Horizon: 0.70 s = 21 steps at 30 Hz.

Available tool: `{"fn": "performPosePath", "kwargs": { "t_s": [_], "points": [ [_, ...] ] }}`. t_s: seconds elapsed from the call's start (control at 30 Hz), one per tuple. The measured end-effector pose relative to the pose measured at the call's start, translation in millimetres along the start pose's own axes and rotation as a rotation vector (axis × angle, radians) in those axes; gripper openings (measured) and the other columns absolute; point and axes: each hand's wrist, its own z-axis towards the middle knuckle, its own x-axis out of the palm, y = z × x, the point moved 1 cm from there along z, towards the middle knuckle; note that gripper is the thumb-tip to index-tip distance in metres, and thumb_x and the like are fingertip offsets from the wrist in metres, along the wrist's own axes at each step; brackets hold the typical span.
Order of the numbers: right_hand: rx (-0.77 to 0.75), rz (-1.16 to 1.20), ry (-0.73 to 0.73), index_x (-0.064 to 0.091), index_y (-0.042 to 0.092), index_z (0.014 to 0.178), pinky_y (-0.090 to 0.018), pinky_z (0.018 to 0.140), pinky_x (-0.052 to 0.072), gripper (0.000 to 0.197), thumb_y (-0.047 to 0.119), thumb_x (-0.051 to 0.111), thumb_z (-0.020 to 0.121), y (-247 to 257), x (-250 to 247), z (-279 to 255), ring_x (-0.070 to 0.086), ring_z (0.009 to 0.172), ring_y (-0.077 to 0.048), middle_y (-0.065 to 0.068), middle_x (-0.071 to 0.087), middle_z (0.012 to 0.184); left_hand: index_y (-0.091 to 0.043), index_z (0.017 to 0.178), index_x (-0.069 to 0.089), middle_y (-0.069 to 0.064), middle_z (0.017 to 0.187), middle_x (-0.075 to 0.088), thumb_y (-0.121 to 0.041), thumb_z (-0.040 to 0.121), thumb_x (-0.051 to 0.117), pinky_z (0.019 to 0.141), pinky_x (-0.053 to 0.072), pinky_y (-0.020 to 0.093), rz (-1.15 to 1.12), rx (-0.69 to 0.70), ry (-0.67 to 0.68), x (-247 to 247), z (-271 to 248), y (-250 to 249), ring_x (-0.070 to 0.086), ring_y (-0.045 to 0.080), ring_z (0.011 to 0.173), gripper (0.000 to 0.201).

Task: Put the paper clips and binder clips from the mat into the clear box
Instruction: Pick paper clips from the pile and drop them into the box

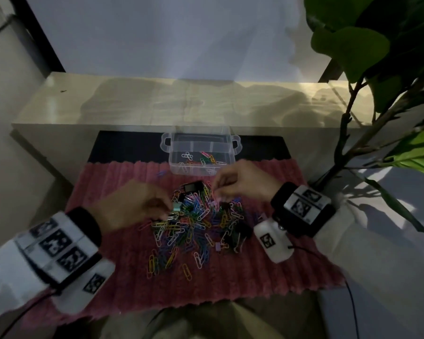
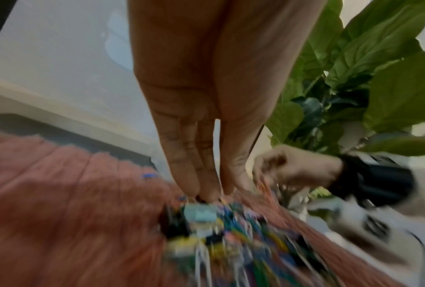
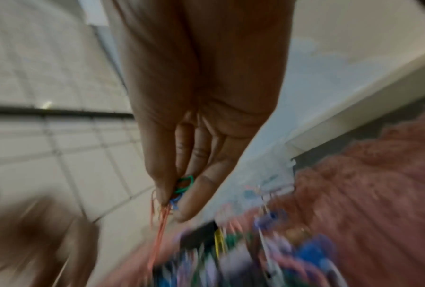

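Observation:
A heap of coloured paper clips (image 1: 194,223) with black binder clips (image 1: 192,187) lies mid-way on the pink ribbed mat (image 1: 113,265). The clear box (image 1: 201,152) stands at the mat's far edge and holds some clips. My left hand (image 1: 168,209) is at the heap's left side, its thumb and fingertips (image 2: 206,192) pinching the top of a teal binder clip (image 2: 200,213). Just above the heap's far right, in front of the box, my right hand (image 1: 217,194) pinches a few paper clips (image 3: 185,183), green, blue and orange, which dangle from it.
A black strip (image 1: 127,148) lies under the mat's far edge, against a pale low shelf (image 1: 132,104). A large-leaved plant (image 1: 377,57) stands at the right, its stem close to my right wrist. One blue clip (image 1: 160,173) lies apart, left of the box.

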Motion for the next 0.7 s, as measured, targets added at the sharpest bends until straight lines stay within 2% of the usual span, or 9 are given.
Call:
{"fn": "performPosePath", "kwargs": {
  "t_s": [0.07,0.17,0.23,0.27,0.33,0.43,0.57,0.63,0.7],
  "points": [
    [0.004,0.031,-0.067,0.068,0.009,0.084,-0.027,0.072,0.057,0.005,0.008,0.069,0.079,6,-17,2,0.066,0.064,-0.013,-0.008,0.070,0.077,-0.025,0.113,0.058,-0.010,0.108,0.056,-0.037,0.076,0.068,0.076,0.040,0.008,0.056,-0.027,0.018,23,-13,1,0.055,-0.006,0.086,0.040],
    [0.012,0.163,-0.214,0.066,0.010,0.082,-0.021,0.069,0.057,0.005,0.007,0.068,0.079,16,-43,17,0.065,0.065,-0.011,-0.011,0.069,0.083,-0.033,0.138,0.022,-0.009,0.134,0.028,-0.054,0.068,0.065,0.090,0.048,0.028,0.203,-0.025,0.099,56,-29,-3,0.042,0.008,0.118,0.085],
    [0.016,0.276,-0.309,0.065,0.006,0.080,-0.023,0.066,0.059,0.006,0.002,0.069,0.077,21,-57,36,0.065,0.065,-0.016,-0.014,0.068,0.082,-0.037,0.142,0.004,-0.006,0.139,0.015,-0.052,0.070,0.065,0.092,0.048,0.031,0.242,0.009,0.112,68,-32,-7,0.029,0.011,0.128,0.096],
    [0.014,0.303,-0.338,0.065,0.005,0.078,-0.024,0.065,0.059,0.007,0.000,0.069,0.076,21,-61,47,0.065,0.064,-0.018,-0.015,0.067,0.080,-0.039,0.142,0.001,-0.005,0.139,0.014,-0.050,0.072,0.065,0.092,0.048,0.031,0.252,0.023,0.092,69,-31,-8,0.027,0.012,0.129,0.096],
    [0.028,0.269,-0.362,0.065,0.002,0.076,-0.024,0.062,0.060,0.007,-0.002,0.070,0.075,23,-62,65,0.064,0.063,-0.019,-0.016,0.067,0.078,-0.042,0.141,0.006,-0.004,0.136,0.018,-0.046,0.074,0.064,0.092,0.048,0.030,0.234,0.030,0.032,70,-26,-5,0.032,0.013,0.125,0.089],
    [0.093,0.046,-0.346,0.068,-0.001,0.083,-0.019,0.058,0.058,0.008,0.001,0.071,0.076,19,-53,83,0.065,0.063,-0.019,-0.020,0.071,0.084,-0.044,0.138,0.022,-0.004,0.129,0.028,-0.044,0.073,0.067,0.090,0.049,0.029,0.148,0.012,-0.012,67,-17,-2,0.044,0.014,0.115,0.079],
    [0.154,-0.249,-0.258,0.070,0.000,0.098,-0.016,0.068,0.055,0.016,0.003,0.065,0.083,20,-40,87,0.067,0.081,-0.021,-0.017,0.071,0.098,-0.046,0.136,0.024,-0.008,0.128,0.029,-0.038,0.071,0.070,0.091,0.050,0.029,0.088,0.025,-0.041,64,-11,-3,0.051,0.011,0.106,0.080],
    [0.107,-0.377,-0.296,0.069,0.001,0.101,-0.012,0.072,0.052,0.020,-0.001,0.058,0.085,24,-39,79,0.066,0.088,-0.020,-0.011,0.070,0.099,-0.043,0.135,0.030,-0.006,0.127,0.033,-0.038,0.071,0.070,0.092,0.049,0.030,0.087,0.007,-0.035,62,-7,-1,0.052,0.014,0.106,0.076],
    [-0.044,-0.448,-0.339,0.068,0.000,0.101,-0.024,0.084,0.053,0.022,-0.006,0.054,0.085,28,-38,66,0.067,0.091,-0.024,-0.015,0.070,0.100,-0.036,0.131,0.039,-0.003,0.124,0.039,-0.038,0.072,0.069,0.091,0.049,0.033,0.089,-0.011,-0.028,61,-2,1,0.053,0.017,0.105,0.066]
  ]
}}
